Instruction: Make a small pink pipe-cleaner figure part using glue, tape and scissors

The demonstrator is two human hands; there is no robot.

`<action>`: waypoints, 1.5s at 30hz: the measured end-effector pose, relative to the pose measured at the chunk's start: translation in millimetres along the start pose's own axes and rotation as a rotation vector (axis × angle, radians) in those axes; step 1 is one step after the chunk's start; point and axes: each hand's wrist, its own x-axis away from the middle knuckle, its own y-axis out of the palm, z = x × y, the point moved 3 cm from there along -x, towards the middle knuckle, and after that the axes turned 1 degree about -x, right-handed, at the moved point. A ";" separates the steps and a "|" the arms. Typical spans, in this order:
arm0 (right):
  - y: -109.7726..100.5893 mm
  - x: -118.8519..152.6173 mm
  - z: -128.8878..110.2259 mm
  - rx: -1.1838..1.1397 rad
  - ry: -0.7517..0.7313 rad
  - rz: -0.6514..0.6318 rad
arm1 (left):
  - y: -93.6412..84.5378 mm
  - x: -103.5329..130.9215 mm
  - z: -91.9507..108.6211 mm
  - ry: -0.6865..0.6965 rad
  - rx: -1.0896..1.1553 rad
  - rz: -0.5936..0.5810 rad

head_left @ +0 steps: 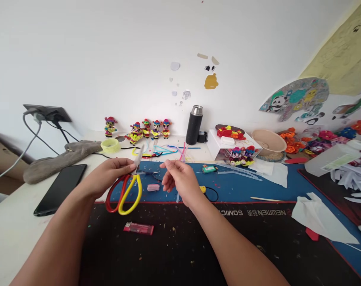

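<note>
My left hand (pixel 113 171) pinches a pair of scissors (pixel 139 191) near the pivot. Its blades point up and away, and the red and yellow handle loops hang toward me. Across from it my right hand (pixel 183 179) is raised over the blue mat, fingers loosely curled and apart, with nothing visible in them. Between the hands, a small pink bundle (pixel 153 187) lies on the mat, with a dark, thin pointed tool (pixel 149 172) just behind it. Nearer to me a pink lighter (pixel 139 228) rests on the black mat.
Behind are several pipe-cleaner figures (pixel 135 133), a tape roll (pixel 110 144), a black thermos (pixel 194 126) and a white box (pixel 217 146). A phone (pixel 60 188) and driftwood (pixel 61 159) lie left. On the right are a plastic bottle (pixel 332 159), white tissue (pixel 323 218) and a wooden stick (pixel 265 199).
</note>
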 end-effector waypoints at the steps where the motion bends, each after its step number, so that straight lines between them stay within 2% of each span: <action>1: 0.3 0.5 -0.3 0.009 0.000 -0.002 | -0.1 -1.7 -2.8 -0.034 -0.128 -0.061; 4: 3.9 2.1 1.7 0.037 0.006 -0.029 | -1.2 -9.7 -7.8 0.007 -0.448 -0.097; 7: 7.1 2.7 4.6 0.074 -0.002 -0.050 | 2.6 -16.9 -14.2 0.046 -0.593 -0.085; 10: 8.6 2.9 6.0 0.110 -0.014 -0.060 | 10.6 -19.7 -20.8 0.081 -0.605 -0.007; 14: 10.2 4.2 6.1 0.152 -0.017 -0.068 | 23.9 -18.3 -26.4 0.100 -0.598 0.008; 16: 11.0 5.5 5.8 0.166 -0.015 -0.070 | 23.0 -16.6 -22.9 0.138 -0.624 0.036; 18: 11.6 6.7 5.5 0.177 -0.006 -0.074 | 11.7 -13.9 -15.3 0.169 -0.693 0.131; 22: 11.7 7.8 4.8 0.201 0.013 -0.074 | -35.9 -5.0 -5.5 -0.024 -0.960 0.473; 23: 11.7 7.7 4.7 0.205 0.013 -0.073 | -47.0 -2.7 -5.3 -0.081 -1.062 0.542; 24: 11.5 7.6 4.6 0.210 0.010 -0.071 | -55.5 -1.5 -6.8 -0.143 -1.154 0.557; 27: 11.2 7.5 4.8 0.238 -0.005 -0.066 | -66.6 -2.4 -16.4 -0.232 -1.222 0.500; 33: 9.5 7.3 8.1 0.287 -0.039 -0.056 | -64.9 -13.3 -34.0 -0.276 -1.200 0.448; 37: 9.2 7.2 12.9 0.334 -0.068 -0.077 | -70.8 -18.1 -42.1 -0.203 -1.228 0.506; 40: 10.2 8.2 13.7 0.373 -0.101 -0.086 | -72.6 -18.4 -40.2 -0.106 -1.222 0.583; 41: 10.7 8.7 13.4 0.382 -0.104 -0.086 | -71.8 -18.5 -38.7 -0.099 -1.190 0.574; 43: 11.8 10.1 12.0 0.390 -0.100 -0.085 | -67.8 -19.6 -36.3 -0.143 -1.093 0.470; 45: 12.8 11.4 10.0 0.394 -0.096 -0.083 | -61.4 -21.1 -34.5 -0.196 -1.025 0.299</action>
